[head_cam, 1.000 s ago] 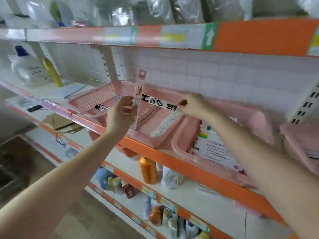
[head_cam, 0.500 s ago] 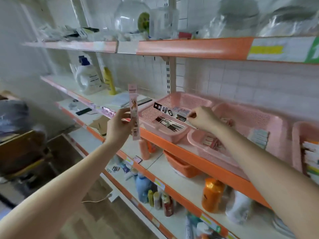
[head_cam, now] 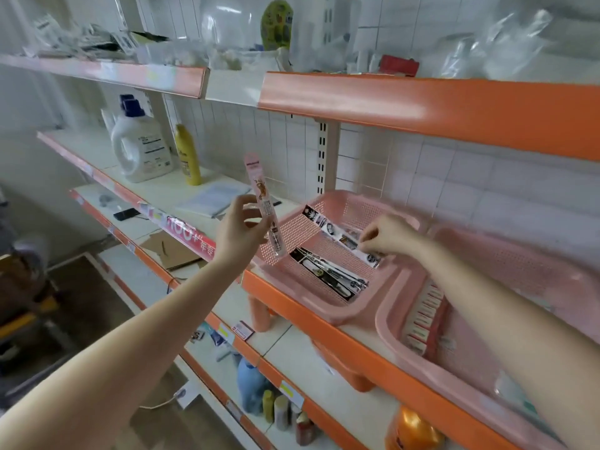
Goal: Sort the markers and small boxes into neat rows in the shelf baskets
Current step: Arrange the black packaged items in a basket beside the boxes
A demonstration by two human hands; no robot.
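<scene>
Left hand [head_cam: 238,233] grips pink pack [head_cam: 263,206] upright, just left of basket [head_cam: 350,203]. Right hand [head_cam: 388,237] inside basket, pinching end of long strip pack [head_cam: 329,227], which slants across it. Dark packs [head_cam: 328,276] lie flat on basket floor. Boxes [head_cam: 423,315] right of basket, in next tray [head_cam: 386,323].

Your left hand [head_cam: 236,236] holds a pink marker pack [head_cam: 263,207] almost upright, near the pink basket [head_cam: 328,316]. Your right hand [head_cam: 387,237] pinches a black-and-white pack [head_cam: 337,233] lying slanted inside it, above other flat packs [head_cam: 328,277].
</scene>
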